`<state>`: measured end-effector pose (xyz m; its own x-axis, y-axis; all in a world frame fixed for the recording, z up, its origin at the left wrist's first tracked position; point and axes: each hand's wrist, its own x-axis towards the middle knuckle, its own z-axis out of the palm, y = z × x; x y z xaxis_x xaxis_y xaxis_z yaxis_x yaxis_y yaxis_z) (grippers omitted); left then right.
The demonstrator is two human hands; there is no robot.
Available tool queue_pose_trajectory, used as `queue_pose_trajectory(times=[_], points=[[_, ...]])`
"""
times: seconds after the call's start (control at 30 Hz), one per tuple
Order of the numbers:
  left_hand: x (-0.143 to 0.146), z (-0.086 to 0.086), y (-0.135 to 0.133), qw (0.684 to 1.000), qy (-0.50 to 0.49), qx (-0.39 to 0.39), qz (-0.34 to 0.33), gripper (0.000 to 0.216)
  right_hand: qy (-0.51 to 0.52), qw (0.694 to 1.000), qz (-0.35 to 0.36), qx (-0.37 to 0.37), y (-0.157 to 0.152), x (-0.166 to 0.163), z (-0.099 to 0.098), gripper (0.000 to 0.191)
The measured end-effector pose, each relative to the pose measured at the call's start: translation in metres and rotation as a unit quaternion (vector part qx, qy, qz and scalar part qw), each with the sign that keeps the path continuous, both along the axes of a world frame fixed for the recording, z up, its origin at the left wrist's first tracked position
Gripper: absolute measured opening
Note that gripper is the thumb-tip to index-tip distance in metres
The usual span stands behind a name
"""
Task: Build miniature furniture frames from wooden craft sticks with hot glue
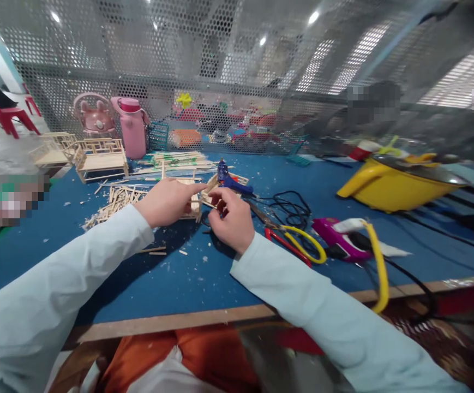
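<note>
Over the blue tabletop [204, 295], my left hand [165, 202] is closed on a small wooden-stick model [196, 206], its index finger reaching toward my right hand. My right hand [234, 222] is curled in a pinch at the model's right end; what lies between its fingertips is too small to make out. Just behind the fingers is a blue glue gun [231, 177], with pale stick pieces around it. Left of my left hand spreads a heap of short wooden sticks [116, 204]. Longer sticks [175, 159] lie in a bundle behind the model.
Finished-looking stick furniture [101, 158] and a pink bottle [133, 128] stand at the back left. To the right are a cutting tool with red and yellow handles [306, 243], black cable [288, 207], a purple-and-black device [345, 240] and a yellow container [400, 185]. Perforated metal mesh [204, 60] rises behind.
</note>
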<state>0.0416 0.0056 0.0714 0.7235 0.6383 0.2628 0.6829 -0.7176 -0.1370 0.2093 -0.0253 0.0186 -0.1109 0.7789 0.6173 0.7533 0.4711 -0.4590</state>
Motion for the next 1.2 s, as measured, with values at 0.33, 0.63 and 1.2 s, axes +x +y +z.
queue_pose_trajectory(times=[0.33, 0.63, 1.2], points=[[0.001, -0.001, 0.0, 1.0, 0.001, -0.005, 0.012, 0.048, 0.135, 0.962, 0.119, -0.206, 0.015, -0.006, -0.002, 0.01], [0.002, 0.002, -0.002, 0.998, 0.032, -0.014, 0.044, 0.052, 0.13, 0.961, 0.128, -0.21, 0.019, -0.004, -0.003, 0.013], [-0.003, 0.008, 0.0, 0.997, 0.04, -0.064, -0.008, 0.055, 0.108, 0.965, 0.102, -0.215, 0.019, -0.003, -0.004, 0.015]])
